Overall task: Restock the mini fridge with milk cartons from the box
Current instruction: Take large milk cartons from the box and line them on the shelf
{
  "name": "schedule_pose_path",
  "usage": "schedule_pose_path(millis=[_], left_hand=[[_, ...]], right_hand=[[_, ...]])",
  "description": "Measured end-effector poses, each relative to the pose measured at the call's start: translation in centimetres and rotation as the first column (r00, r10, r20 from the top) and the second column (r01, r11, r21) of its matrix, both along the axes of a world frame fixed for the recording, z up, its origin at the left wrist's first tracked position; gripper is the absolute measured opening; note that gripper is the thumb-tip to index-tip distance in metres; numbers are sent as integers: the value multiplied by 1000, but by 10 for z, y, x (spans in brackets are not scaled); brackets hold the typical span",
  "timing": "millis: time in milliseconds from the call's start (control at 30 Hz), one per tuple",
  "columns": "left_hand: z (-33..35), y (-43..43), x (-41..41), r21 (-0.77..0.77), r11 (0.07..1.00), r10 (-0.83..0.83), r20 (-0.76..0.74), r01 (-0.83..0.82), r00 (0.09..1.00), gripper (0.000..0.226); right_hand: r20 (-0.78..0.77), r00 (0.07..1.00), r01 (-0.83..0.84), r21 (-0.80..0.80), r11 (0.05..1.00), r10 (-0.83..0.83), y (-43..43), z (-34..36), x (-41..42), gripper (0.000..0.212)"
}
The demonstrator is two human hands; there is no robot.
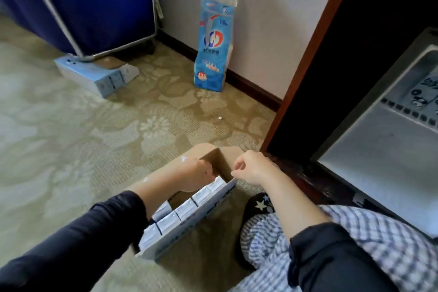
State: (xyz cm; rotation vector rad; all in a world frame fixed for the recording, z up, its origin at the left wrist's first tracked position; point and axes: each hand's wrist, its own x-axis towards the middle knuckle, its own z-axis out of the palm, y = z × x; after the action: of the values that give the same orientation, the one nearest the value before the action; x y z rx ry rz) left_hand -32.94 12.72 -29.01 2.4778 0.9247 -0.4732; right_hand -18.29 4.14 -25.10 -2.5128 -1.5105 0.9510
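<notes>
- White-topped milk cartons (pixel 187 208) are packed upright in rows inside an open brown cardboard box with a blue-and-white printed side (pixel 196 224), set on patterned beige carpet (pixel 94 137) directly ahead of the person.
- Box long axis runs near-left to far-right. Bare cardboard is exposed at the far end, so that end is judged partly emptied.
- Left hand (pixel 193 173) is dipped into the far end, over the last cartons. Its fingertips are hidden behind the knuckles, so a grip on a carton cannot be confirmed.
- Right hand (pixel 252 168) is held with fingers curled. The top corner of the box's right wall appears to be pinched between thumb and forefinger, judged as steadying.
- Open grey-lined mini fridge (pixel 369 149) is seated low to the right of the box, inside a dark wood-framed cabinet (pixel 315 54). The right hand is the nearer one to it.
- Transfer path is judged to go rightward over the box wall. Room there is narrowed by the checked-trouser knee (pixel 355 232) and the black star-print slipper (pixel 258 206). Only carpet is seen left of the box.
</notes>
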Motion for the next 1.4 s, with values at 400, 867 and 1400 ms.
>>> schedule_pose_path(millis=[400,867,1400], left_hand=[[-122,-50,-34,-51,845,532,179,-532,828,52],[-134,-45,-28,118,816,540,193,-566,819,60],[-127,-46,-25,273,841,413,233,-467,881,52]], right_hand=[[122,989,-78,-4,997,78,29,-69,-25,30],[290,893,-206,-413,887,343,54,-118,-37,47],[-135,981,-156,-107,982,141,53,-130,-30,49]])
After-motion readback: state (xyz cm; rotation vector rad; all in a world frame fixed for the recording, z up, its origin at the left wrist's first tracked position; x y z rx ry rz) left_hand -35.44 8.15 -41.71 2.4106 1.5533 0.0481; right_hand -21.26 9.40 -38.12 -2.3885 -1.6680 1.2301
